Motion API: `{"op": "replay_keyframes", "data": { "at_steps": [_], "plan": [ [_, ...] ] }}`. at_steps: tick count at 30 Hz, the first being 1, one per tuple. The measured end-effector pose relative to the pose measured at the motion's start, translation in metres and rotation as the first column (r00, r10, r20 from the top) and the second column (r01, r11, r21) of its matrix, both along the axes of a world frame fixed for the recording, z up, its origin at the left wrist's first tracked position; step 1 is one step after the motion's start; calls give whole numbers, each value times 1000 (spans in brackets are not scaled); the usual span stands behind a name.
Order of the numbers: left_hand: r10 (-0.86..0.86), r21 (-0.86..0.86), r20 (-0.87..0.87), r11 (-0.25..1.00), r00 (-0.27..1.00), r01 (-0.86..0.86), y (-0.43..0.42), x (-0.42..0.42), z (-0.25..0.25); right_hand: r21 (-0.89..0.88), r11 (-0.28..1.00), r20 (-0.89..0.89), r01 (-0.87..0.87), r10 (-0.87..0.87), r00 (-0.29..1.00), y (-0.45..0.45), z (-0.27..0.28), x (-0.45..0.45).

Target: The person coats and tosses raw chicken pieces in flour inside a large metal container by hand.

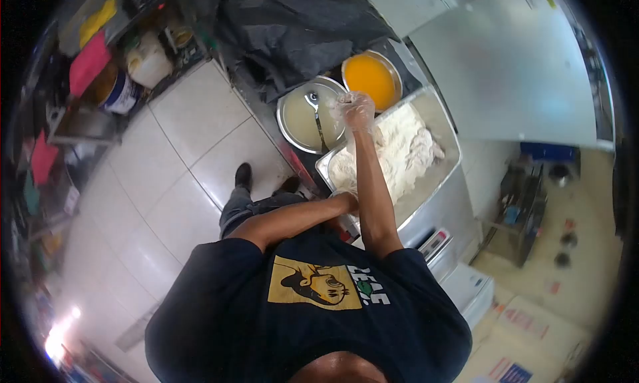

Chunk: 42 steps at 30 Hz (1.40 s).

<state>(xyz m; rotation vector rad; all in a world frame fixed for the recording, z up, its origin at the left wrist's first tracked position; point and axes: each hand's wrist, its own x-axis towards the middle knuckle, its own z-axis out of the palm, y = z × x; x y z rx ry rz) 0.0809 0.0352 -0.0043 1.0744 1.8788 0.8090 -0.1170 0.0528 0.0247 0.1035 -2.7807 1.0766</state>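
My right hand [355, 110], in a clear plastic glove, is raised between two round metal bowls and the flour tray. Its fingers are drawn together; whatever they may hold is too small to make out. Left of it, a bowl of cloudy pale liquid [298, 122] has a dark-handled utensil [318, 124] in it. Just beyond the hand stands a bowl of orange liquid [370, 76]. My left hand [346, 200], also gloved, is at the near side of the rectangular tray [450, 158], its fingers mostly hidden. White flour [405, 150] fills much of this tray, with coated lumps at the right.
Black plastic sheeting [286, 30] covers the surface behind the bowls. A pale panel [512, 70] rises at the right. Shelves with a white tub [148, 62] and a bucket [121, 93] line the left, across the tiled floor [166, 156].
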Motion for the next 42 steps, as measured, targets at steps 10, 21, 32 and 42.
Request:
{"op": "replay_keyframes", "data": {
  "at_steps": [10, 21, 32, 42],
  "plan": [
    [87, 38, -42, 996, 995, -85, 1, -5, -1, 602, 784, 134, -153, 89, 987, -29, -30, -10],
    [86, -57, -284, 993, 955, -106, 16, 0, 0, 419, 896, 110, -146, 110, 988, 8, 19, -8],
    [-90, -255, -445, 967, 891, -29, 16, -10, 27, -481, 836, 318, 263, -114, 941, 125, 101, 110],
    [-61, -191, -324, 982, 944, -2, 31, -3, -3, 343, 924, 596, -169, -75, 800, 205, -62, 223]
  ]
}}
